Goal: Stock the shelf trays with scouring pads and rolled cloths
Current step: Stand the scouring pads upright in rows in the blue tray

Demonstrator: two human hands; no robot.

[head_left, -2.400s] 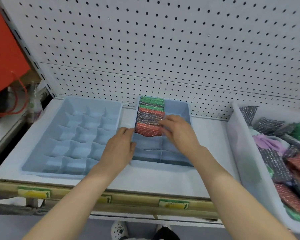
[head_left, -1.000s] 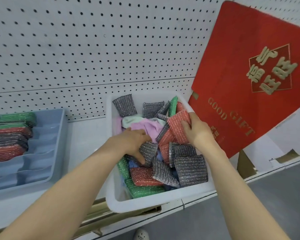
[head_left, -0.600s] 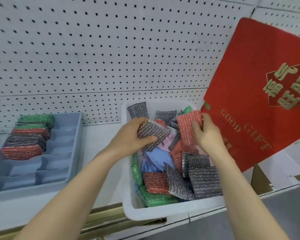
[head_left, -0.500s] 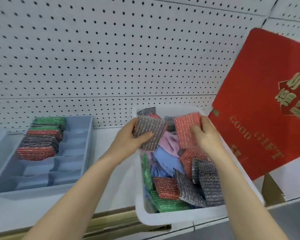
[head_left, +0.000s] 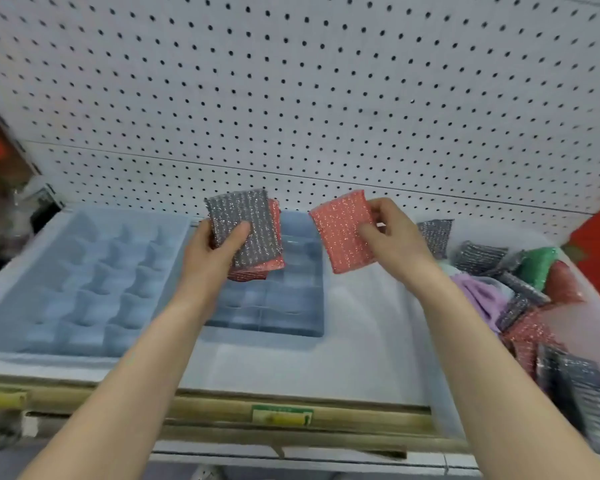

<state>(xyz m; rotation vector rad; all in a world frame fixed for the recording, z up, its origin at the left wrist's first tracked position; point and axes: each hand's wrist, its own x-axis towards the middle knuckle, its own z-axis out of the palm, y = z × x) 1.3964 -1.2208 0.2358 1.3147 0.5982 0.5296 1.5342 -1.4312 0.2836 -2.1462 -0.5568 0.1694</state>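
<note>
My left hand (head_left: 212, 254) grips a grey glittery scouring pad (head_left: 245, 230) held upright above the narrow blue tray (head_left: 291, 306). Red pads (head_left: 274, 261) standing in that tray show behind and below the grey one. My right hand (head_left: 394, 240) pinches a red scouring pad (head_left: 342, 233) by its right edge, just right of the tray's back corner. The two held pads are apart. A white bin (head_left: 440, 341) at the right holds several loose pads in grey, red and green and a lilac cloth (head_left: 478, 296).
A wider blue tray (head_left: 80, 282) with many small square cells lies at the left on the white shelf (head_left: 357, 358). White pegboard (head_left: 291, 98) rises behind. The shelf's front rail carries a green and yellow label (head_left: 281, 415). Something red shows at the far right edge.
Both hands lifted a pad each out of the white bin and carried them left over the narrow blue tray. My view swung left with them.
</note>
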